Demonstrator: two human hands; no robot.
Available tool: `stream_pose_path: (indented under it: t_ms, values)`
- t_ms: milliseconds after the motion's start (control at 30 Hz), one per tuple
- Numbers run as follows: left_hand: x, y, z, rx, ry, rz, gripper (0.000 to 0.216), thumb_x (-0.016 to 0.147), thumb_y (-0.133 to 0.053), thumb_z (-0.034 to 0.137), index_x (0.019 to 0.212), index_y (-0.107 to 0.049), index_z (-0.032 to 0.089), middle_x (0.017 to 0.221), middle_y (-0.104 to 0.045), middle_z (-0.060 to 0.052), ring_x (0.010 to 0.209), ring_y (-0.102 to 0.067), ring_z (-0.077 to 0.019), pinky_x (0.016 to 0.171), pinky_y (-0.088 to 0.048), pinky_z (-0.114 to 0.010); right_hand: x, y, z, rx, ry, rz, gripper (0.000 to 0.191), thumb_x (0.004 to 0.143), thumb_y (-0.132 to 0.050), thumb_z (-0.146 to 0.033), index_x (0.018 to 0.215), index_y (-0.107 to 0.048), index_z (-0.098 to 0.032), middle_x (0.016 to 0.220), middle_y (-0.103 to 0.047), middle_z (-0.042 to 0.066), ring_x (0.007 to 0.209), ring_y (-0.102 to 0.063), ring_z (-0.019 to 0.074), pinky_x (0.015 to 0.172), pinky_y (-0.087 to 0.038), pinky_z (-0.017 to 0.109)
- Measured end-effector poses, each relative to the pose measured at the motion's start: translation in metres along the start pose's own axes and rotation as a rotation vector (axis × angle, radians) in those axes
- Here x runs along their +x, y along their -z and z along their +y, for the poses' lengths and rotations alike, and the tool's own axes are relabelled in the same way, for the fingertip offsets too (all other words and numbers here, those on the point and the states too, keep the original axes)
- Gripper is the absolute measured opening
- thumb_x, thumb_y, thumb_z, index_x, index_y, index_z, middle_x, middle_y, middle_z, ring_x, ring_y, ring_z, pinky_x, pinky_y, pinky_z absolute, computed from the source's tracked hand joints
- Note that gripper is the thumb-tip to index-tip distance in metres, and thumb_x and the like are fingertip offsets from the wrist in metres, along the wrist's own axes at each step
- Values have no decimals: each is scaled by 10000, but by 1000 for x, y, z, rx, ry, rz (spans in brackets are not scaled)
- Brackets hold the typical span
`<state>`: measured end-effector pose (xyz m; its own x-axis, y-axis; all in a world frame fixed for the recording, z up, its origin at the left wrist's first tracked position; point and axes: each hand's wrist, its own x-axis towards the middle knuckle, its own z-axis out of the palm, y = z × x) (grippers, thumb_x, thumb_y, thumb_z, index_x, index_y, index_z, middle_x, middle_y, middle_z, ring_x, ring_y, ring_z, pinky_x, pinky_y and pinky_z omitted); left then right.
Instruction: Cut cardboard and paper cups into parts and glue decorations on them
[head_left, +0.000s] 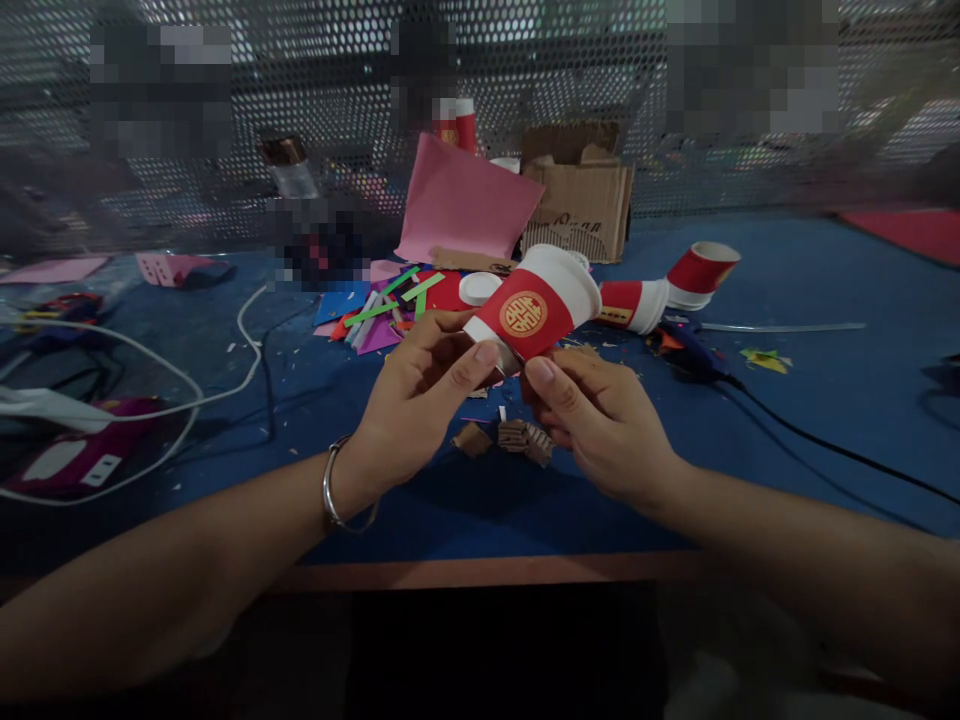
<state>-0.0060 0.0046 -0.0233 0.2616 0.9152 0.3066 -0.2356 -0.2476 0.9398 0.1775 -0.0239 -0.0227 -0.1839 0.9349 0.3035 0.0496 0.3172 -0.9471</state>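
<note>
A wide blue worktop [862,385] fills the middle of the frame, and the work on it seems to me not finished, because loose material lies around. In the upper centre stand a bent pink paper sheet [469,200] and, at its right, a torn brown cardboard box [574,215]; the box looks already cut into.

In the centre, the left hand [409,400] and the right hand [611,420] share one red-and-white paper cup with a round gold emblem [536,300]. The cup is tilted, its mouth to the upper right. The left grip holds it near the base; the right grip pinches at its lower side, and I cannot tell whether a small piece is also between those fingers. On the visible side of the cup nothing is attached.

Right of centre, two more red-and-white paper cups [701,275] rest apart from the hands. Below the held cup, small brown corrugated cardboard pieces [514,435] are cut or torn already, but they lie loose, not joined to anything that I can see.
</note>
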Motion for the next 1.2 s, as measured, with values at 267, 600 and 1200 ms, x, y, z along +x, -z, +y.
stream_pose_path:
  t_ms: [267,600,1200]
  values:
    - [1,-1,3,173,-151,31,347,918,-801,390,1154,-610,221,1001,-736,-38,875,-716,-165,785,-602,-292,-1,1,5,-20,-52,17,495,976,-648,-636,759,-586,-195,710,-472,-24,586,-395,89,482,-298,254]
    - [0,8,0,408,-359,-6,352,935,-780,321,1228,-627,203,1092,-732,-57,926,-724,-164,805,-610,-293,-2,-1,7,-53,-43,-3,504,1007,-589,-643,766,-592,-201,671,-449,-29,577,-385,91,485,-287,255]
    - [0,19,1,792,-595,15,500,907,-807,301,1367,-623,237,1270,-716,-100,1111,-719,-263,957,-634,-439,-2,-3,4,-49,38,-9,469,1037,-577,-584,749,-548,-215,615,-377,-51,572,-381,102,505,-292,267]
